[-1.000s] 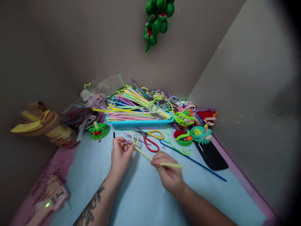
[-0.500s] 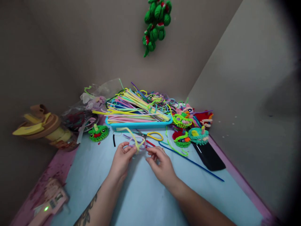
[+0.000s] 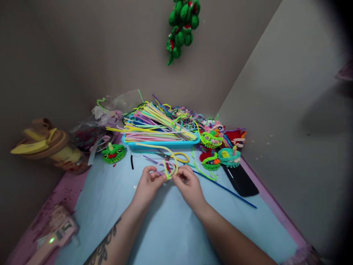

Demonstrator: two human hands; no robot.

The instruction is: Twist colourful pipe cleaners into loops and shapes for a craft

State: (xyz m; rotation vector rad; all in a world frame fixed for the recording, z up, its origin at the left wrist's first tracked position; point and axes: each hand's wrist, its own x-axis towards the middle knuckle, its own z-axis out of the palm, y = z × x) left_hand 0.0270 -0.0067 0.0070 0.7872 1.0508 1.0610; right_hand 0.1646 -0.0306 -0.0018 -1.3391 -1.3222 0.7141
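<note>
My left hand (image 3: pixel 150 183) pinches the lower part of a pale yellow pipe cleaner (image 3: pixel 165 147), which is bent into a loop with its long end curving up and to the left. My right hand (image 3: pixel 188 184) is closed on the same yellow stem at the right side of the loop. Light purple pipe cleaner pieces (image 3: pixel 150 159) show behind and among the loops; whether they are joined to it I cannot tell. Just beyond my fingers lie scissors (image 3: pixel 180 158) with yellow handles.
Behind, a blue tray (image 3: pixel 165 144) is heaped with pipe cleaners (image 3: pixel 154 125). Fuzzy green (image 3: pixel 114 153) and teal (image 3: pixel 229 157) figures flank it. At right are a black phone-like slab (image 3: pixel 241 180) and a dark blue stem (image 3: pixel 226 189). A pink glue gun (image 3: pixel 56 235) sits lower left.
My right hand has moved in to grip the yellow pipe cleaner. The yellow stem is now bowed over to the right in a wider arc. The view has shifted slightly.
</note>
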